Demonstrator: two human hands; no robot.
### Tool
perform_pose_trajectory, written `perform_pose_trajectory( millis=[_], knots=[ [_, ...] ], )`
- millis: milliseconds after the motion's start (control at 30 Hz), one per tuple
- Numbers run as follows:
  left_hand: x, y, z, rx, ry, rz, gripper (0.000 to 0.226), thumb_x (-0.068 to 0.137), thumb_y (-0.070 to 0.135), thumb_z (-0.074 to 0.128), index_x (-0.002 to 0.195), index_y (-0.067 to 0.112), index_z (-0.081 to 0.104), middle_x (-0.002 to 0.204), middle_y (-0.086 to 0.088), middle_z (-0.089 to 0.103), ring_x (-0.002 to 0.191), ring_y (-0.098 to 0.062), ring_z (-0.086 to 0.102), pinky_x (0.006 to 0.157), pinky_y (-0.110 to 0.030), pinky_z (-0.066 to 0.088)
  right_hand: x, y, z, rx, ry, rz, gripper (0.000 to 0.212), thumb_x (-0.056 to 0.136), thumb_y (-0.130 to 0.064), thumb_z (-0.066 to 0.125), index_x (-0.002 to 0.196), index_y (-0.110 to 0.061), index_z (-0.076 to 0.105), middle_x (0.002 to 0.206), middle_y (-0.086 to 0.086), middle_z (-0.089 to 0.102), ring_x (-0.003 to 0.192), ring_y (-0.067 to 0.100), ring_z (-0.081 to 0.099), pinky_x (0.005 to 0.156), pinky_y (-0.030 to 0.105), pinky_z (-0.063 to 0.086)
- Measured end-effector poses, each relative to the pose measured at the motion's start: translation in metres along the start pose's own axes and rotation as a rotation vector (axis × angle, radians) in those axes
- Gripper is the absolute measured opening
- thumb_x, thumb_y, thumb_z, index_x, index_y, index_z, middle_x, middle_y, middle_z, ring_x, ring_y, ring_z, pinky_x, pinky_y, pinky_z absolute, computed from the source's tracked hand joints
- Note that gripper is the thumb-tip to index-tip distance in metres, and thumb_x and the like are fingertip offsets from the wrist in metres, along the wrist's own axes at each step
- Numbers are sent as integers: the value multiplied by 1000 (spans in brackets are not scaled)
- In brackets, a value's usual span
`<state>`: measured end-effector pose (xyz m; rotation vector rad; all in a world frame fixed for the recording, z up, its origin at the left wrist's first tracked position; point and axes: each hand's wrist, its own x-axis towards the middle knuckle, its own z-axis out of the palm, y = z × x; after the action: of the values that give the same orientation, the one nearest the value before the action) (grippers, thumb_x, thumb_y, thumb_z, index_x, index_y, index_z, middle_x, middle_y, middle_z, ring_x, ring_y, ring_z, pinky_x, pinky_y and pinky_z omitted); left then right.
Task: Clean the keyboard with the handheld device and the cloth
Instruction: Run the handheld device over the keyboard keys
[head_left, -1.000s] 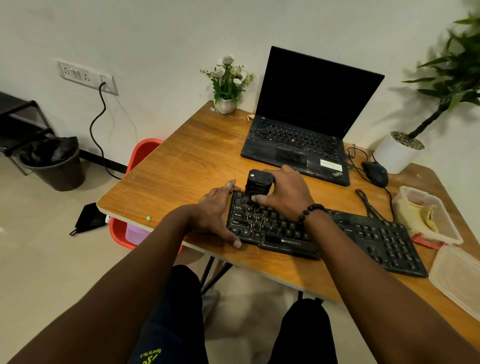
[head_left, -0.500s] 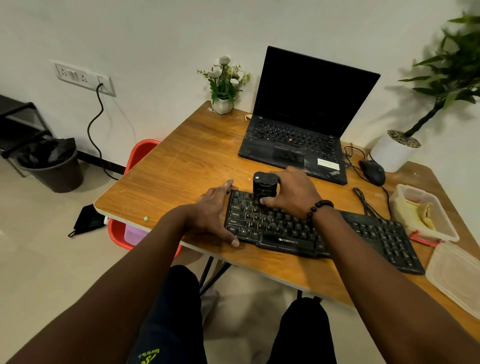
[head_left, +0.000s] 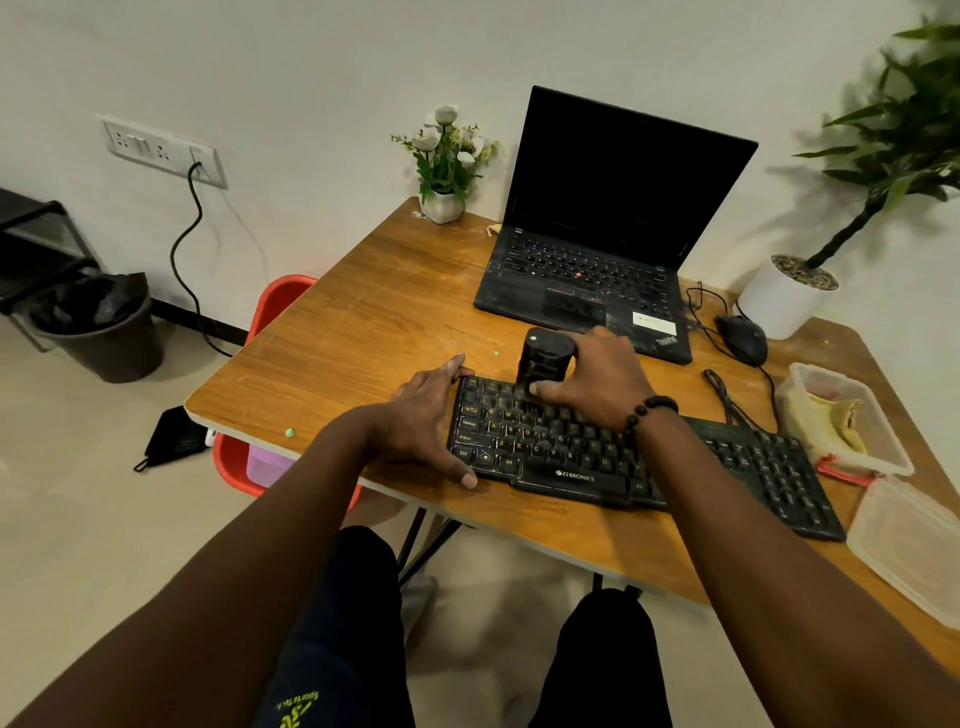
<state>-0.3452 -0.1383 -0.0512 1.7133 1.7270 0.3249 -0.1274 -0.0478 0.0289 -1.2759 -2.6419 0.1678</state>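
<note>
While the left hand (head_left: 423, 415) braces the keyboard (head_left: 571, 447) flat-fingered, the right hand (head_left: 597, 384), gripping the handheld device (head_left: 545, 358), has slid it rightward along the top rows, so cleaning advances.

Both arms outstretched; left hand (head_left: 423, 421) flat, fingers spread; right hand (head_left: 597, 382) curled, gripping
</note>
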Motion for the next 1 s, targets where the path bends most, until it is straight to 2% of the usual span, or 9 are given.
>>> perform_pose_trajectory(
  millis=[67, 200, 333, 433, 533, 700, 800, 867, 1000],
  knots=[
    [0, -1, 0, -7, -3, 1, 165, 34, 79, 83, 155, 35, -21, 164, -4, 7, 151, -32, 7, 122, -57, 14, -3, 2, 3, 106, -71, -32, 43, 75, -51, 72, 111, -29, 62, 99, -9, 62, 98, 14, 49, 92, 36, 40],
    [1, 0, 0, -8, -6, 4, 164, 35, 79, 82, 155, 35, -20, 165, -3, 5, 151, -33, 6, 122, -58, 14, -6, -2, 2, -218, 49, -72, 39, 80, -53, 66, 111, -30, 58, 102, -12, 62, 99, 15, 44, 88, 35, 30],
    [1, 0, 0, 2, -4, 6, 165, 33, 81, 81, 155, 35, -21, 164, -4, 7, 151, -32, 7, 121, -59, 15, -9, -5, 6, 17, -36, -60, 48, 78, -53, 68, 119, -31, 58, 94, -13, 56, 98, 15, 43, 83, 32, 28],
    [2, 0, 0, 9, -7, 9, 165, 33, 82, 80, 154, 34, -21, 164, -3, 6, 152, -30, 5, 121, -59, 15, -9, -3, 5, -153, 29, -48, 45, 78, -56, 66, 116, -32, 59, 105, -8, 64, 100, 15, 45, 87, 34, 31],
    [1, 0, 0, 11, -3, 17, 165, 34, 82, 81, 155, 34, -21, 165, -3, 6, 152, -31, 5, 122, -59, 14, -7, -2, 0, 92, -26, -4, 48, 76, -52, 70, 117, -30, 59, 104, -5, 61, 100, 16, 45, 93, 37, 36],
    [0, 0, 1, -3, -6, 15, 164, 35, 80, 82, 154, 35, -21, 165, -3, 3, 152, -32, 4, 122, -58, 12, -14, -1, 5, -133, 75, -9, 41, 79, -51, 68, 113, -30, 60, 106, -9, 63, 104, 16, 44, 93, 35, 29],
    [0, 1, -1, -4, -10, 16, 163, 36, 79, 81, 154, 34, -21, 165, -3, 3, 152, -33, 3, 122, -58, 11, -19, 4, 6, 122, -14, 42, 47, 77, -48, 71, 118, -31, 59, 100, -7, 52, 103, 18, 41, 90, 34, 34],
    [0, 1, 0, -11, -12, 16, 162, 37, 78, 83, 155, 35, -20, 165, -3, 3, 151, -33, 4, 122, -59, 12, -24, 3, 7, 31, -30, -6, 44, 77, -52, 69, 116, -33, 59, 92, -13, 46, 99, 15, 39, 83, 31, 29],
    [0, 0, 0, -15, -2, 5, 161, 39, 76, 85, 155, 36, -19, 165, -3, 5, 151, -34, 6, 121, -59, 14, -14, -4, -4, -148, 51, -63, 34, 78, -53, 68, 104, -34, 60, 96, -11, 58, 94, 13, 37, 83, 34, 27]
  ],
)
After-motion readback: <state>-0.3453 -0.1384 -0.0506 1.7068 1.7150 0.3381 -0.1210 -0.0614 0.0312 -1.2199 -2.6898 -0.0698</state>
